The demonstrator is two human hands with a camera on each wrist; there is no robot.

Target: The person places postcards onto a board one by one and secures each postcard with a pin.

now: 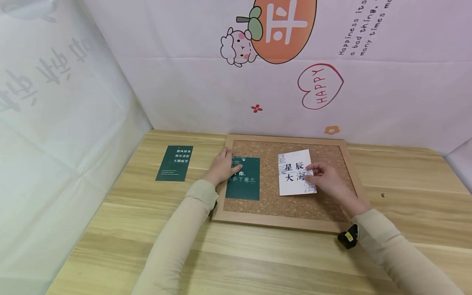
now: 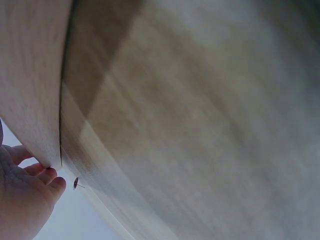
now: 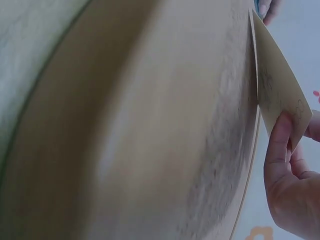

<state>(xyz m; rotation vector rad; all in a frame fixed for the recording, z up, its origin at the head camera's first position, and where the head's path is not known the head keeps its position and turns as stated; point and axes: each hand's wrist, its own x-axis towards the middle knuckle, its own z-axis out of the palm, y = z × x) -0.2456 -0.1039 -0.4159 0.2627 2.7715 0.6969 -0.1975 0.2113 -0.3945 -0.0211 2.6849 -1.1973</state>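
My left hand [image 1: 220, 167] rests on the left rail of a wood-framed cork board [image 1: 269, 176], its thumb over a dark green card [image 1: 243, 186] with pale lettering. That card lies at the board's left side. A white card [image 1: 291, 186] with black and grey characters is pinched at its right edge between the thumb and fingers of my right hand [image 1: 326, 178]. In the right wrist view the white card [image 3: 275, 75] slants up from the cork, its plain back showing. Fingertips of the left hand [image 2: 27, 192] show at the frame's edge in the left wrist view.
A second green card [image 1: 174, 163] lies on the wooden table [image 1: 258, 258], left of the board. A small tack [image 1: 383, 195] lies right of the board. Another view catches a tack [image 2: 76, 183] near the left hand. Printed white cloth [image 1: 184, 82] hangs behind.
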